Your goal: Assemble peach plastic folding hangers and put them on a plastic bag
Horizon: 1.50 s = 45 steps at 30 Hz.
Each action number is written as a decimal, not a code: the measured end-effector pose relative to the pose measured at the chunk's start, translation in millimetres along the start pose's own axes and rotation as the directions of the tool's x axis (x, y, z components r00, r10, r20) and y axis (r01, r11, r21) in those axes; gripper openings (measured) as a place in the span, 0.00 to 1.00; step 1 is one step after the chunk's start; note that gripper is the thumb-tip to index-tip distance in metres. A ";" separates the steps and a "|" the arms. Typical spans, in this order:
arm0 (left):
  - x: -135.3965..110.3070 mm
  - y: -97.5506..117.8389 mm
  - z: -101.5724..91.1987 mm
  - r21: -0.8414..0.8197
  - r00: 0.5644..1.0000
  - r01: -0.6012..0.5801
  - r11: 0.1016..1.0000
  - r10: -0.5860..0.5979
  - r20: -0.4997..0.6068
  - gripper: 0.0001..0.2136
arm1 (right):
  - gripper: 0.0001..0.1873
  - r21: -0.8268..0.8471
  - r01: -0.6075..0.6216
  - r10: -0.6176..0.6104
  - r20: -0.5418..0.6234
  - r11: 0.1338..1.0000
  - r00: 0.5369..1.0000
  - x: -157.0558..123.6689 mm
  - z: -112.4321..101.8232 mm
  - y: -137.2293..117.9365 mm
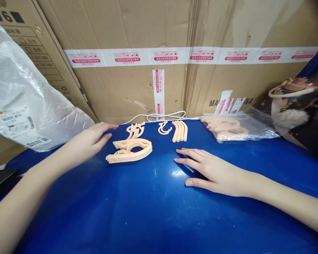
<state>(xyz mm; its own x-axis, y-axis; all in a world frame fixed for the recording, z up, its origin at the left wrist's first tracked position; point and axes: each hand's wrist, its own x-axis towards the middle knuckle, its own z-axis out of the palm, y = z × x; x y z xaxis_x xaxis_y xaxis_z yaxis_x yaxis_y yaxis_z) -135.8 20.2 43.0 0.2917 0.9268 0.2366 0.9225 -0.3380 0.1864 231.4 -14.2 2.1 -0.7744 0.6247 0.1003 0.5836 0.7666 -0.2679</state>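
My left hand point(95, 137) is open over the left back of the blue table, its fingers stretched toward the cardboard and holding nothing. Just right of it lies a stack of cream plastic folding-hanger parts point(131, 151). Behind that stack are several small cream hooks point(135, 130). Farther right sit a smaller group of hooks point(164, 128) and a row of curved cream arm pieces point(179, 131). My right hand point(209, 169) rests palm down, open and fingers apart, in front of the curved pieces without touching them.
A clear plastic bag point(228, 128) of similar cream parts lies at the back right, beside a dark bag point(302, 116). Large cardboard boxes point(122, 84) stand behind the blue table point(137, 208), with a white cable point(165, 115) along them. A white plastic package point(31, 88) leans at left.
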 end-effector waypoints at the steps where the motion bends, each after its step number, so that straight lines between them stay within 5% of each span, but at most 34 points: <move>1: 0.2 -5.2 -2.3 0.004 1.000 0.000 1.000 0.000 0.010 0.23 | 0.32 0.000 0.002 -0.002 -0.002 1.000 1.000 -0.2 0.3 0.2; 5: -1.1 -17.6 -3.6 0.001 0.997 0.005 1.000 -0.005 0.077 0.21 | 0.32 -0.001 0.010 -0.010 -0.003 1.000 1.000 -0.5 1.0 0.9; 17: -0.2 -6.2 4.1 -0.022 0.990 -0.028 0.999 0.031 0.140 0.20 | 0.33 -0.038 -0.001 0.002 0.022 0.999 1.000 -0.1 -0.8 -1.1; 25: 4.7 -24.1 11.8 -0.012 0.985 -0.015 1.000 0.017 0.174 0.23 | 0.33 -0.027 -0.003 0.004 0.019 1.000 1.000 -0.3 -0.7 -1.6; 34: 2.5 -25.9 12.0 0.140 0.982 -0.009 0.990 -0.018 0.187 0.19 | 0.34 -0.060 -0.022 0.026 0.054 0.998 0.998 0.0 -1.5 -2.2; 37: -1.3 -14.9 2.7 0.239 0.994 0.020 0.971 -0.046 0.104 0.19 | 0.34 -0.071 -0.029 0.033 0.064 0.997 0.997 1.0 -2.2 -2.9; 41: -2.6 10.7 -2.9 0.333 0.988 0.086 0.939 -0.038 -0.148 0.22 | 0.34 -0.076 -0.029 0.033 0.061 0.997 0.998 1.6 -2.7 -4.1; 45: -11.5 56.4 13.3 0.227 0.890 -0.114 0.967 0.201 -0.409 0.20 | 0.33 -0.033 -0.030 0.031 0.045 0.999 0.999 1.4 -3.4 -2.7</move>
<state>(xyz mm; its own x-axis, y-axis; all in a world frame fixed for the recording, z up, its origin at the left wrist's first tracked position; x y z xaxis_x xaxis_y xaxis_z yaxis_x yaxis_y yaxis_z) -83.7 -7.3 38.1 0.3413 0.6899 0.6384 0.9165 -0.3949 -0.0634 229.6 -14.8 6.2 -0.7662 0.6408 0.0487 0.6139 0.7522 -0.2394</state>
